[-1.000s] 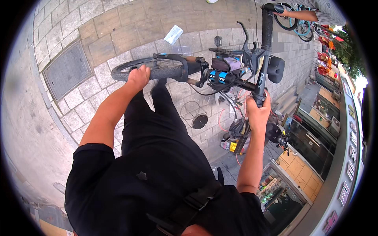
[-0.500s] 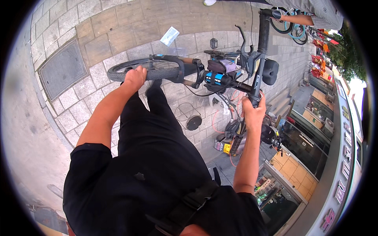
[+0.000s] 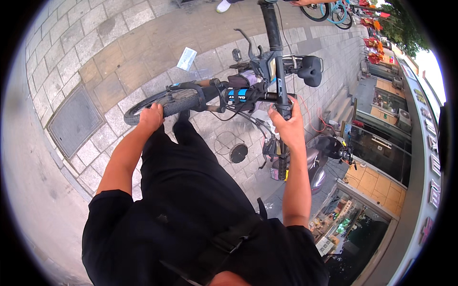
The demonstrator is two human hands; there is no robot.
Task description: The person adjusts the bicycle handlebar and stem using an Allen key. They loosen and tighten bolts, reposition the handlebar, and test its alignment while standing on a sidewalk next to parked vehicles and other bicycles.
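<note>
Black rubber front tyre (image 3: pixel 183 106) sits in the person's left grip (image 3: pixel 151 117), fingers curled over its side near the rim; right grip (image 3: pixel 287 121) is wrapped round the handlebar (image 3: pixel 273 34) close by the stem. Bicycle (image 3: pixel 237 95) spans the middle of the view above the paving (image 3: pixel 121 57), wheel end to the left, just beyond the person's legs. Can't tell if the wheel touches ground. Main risk, as judged: if the bar swivels against the wheel, the front end could twist and tip toward the shins, because the two holds are well apart. Left fingers lie near the spokes; a sudden wheel turn might pinch them. Right hold is near the bar's centre, so leverage is probably poor and a hard tilt could break it loose. Cables (image 3: pixel 251 122) bow out below the stem and could snag or strain if the bar turns far. Paper sheet (image 3: pixel 186 58) lies on the paving past the wheel; stepping on it could mean a slip.
</note>
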